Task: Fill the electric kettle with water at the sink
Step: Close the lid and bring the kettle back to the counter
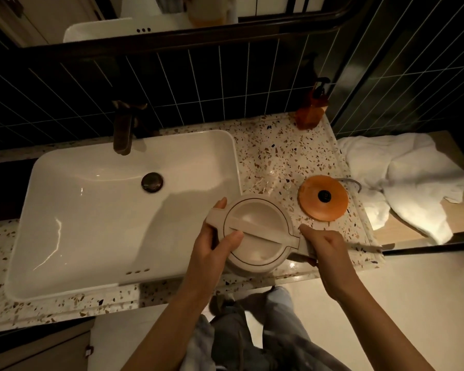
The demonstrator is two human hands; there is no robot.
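At the far left, the dark faucet [123,129] stands over the white sink basin [65,210], which looks dry, with the drain plug [152,182] just right of the spout. No water runs. Right of the drain, at the basin's near right corner, the beige electric kettle [257,234] is held with its lid [263,223] shut. The left hand [214,245] wraps the spout side, thumb lying on the lid. The right hand [324,245] is closed around the handle. Further right on the terrazzo counter [273,156] sits the orange kettle base [323,198], then a white towel [413,178].

The step in hand seems to be opening the kettle; next, the lid needs lifting, then the mouth must be carried left under the faucet.
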